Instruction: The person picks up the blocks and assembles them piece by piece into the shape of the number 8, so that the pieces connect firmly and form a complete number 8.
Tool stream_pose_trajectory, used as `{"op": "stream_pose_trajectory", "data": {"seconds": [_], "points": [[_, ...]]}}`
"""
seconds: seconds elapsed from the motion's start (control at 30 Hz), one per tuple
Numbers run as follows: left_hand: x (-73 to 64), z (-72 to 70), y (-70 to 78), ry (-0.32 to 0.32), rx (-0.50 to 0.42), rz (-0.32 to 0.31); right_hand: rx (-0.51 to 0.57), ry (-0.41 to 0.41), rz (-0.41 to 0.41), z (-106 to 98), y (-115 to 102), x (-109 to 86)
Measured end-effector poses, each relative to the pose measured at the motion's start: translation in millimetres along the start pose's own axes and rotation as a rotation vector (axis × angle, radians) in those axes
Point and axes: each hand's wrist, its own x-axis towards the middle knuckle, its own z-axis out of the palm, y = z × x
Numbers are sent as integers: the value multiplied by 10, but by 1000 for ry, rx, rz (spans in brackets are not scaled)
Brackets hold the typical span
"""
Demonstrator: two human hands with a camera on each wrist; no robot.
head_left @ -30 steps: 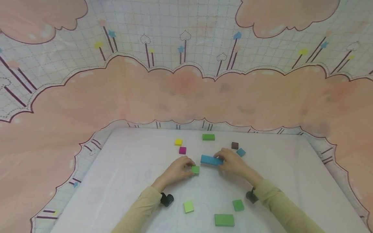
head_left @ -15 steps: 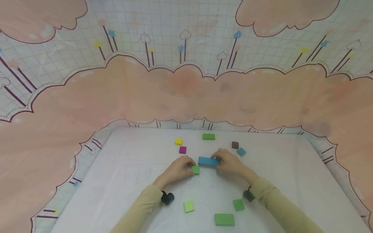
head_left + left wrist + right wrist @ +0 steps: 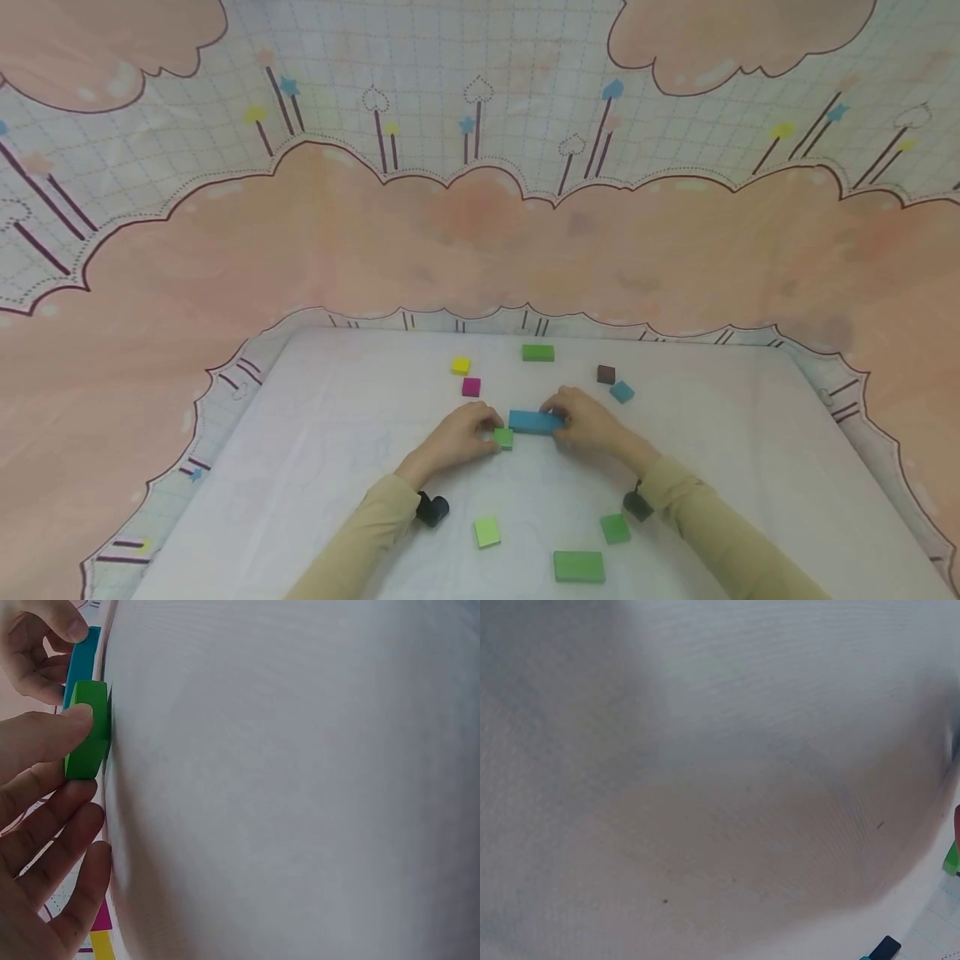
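My left hand (image 3: pixel 457 436) pinches a small green block (image 3: pixel 503 439) between thumb and fingers near the middle of the white table (image 3: pixel 337 467). The left wrist view has that green block (image 3: pixel 88 742) up close, thumb against its face, with the other fingers spread below it. Just right of it, my right hand (image 3: pixel 590 419) grips the right end of a long blue block (image 3: pixel 531 422). The blue block's left end comes right up to the green block's far corner in the head view. In the left wrist view the blue block (image 3: pixel 82 656) stands partly hidden behind the green one.
Farther back lie a magenta block (image 3: pixel 471 387), a yellow block (image 3: pixel 461 366), a long green block (image 3: pixel 537 353), a dark brown block (image 3: pixel 606 374) and a small blue block (image 3: pixel 622 392). Nearer are a light green block (image 3: pixel 487 532), a green square block (image 3: pixel 616 528) and a green rectangular block (image 3: pixel 579 567).
My right hand has brought the long blue block left and slightly nearer, turning it from slanted to roughly straight across. My left hand and the small green block have stayed in place.
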Motion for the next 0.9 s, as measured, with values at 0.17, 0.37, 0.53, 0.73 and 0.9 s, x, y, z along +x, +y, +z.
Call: {"op": "stream_pose_trajectory", "data": {"seconds": [0.17, 0.37, 0.53, 0.73, 0.9], "points": [[0, 7, -7, -3, 12, -14, 8, -6, 4, 13, 6, 5], [0, 7, -4, -1, 11, -18, 12, -18, 18, 12, -3, 12], [-7, 20, -9, -1, 20, -19, 12, -25, 24, 32, -6, 19], [-11, 28, -11, -4, 24, -18, -12, -24, 16, 64, 25, 24], [-8, 22, -6, -5, 26, -17, -15, -24, 16, 79, 56, 34]]}}
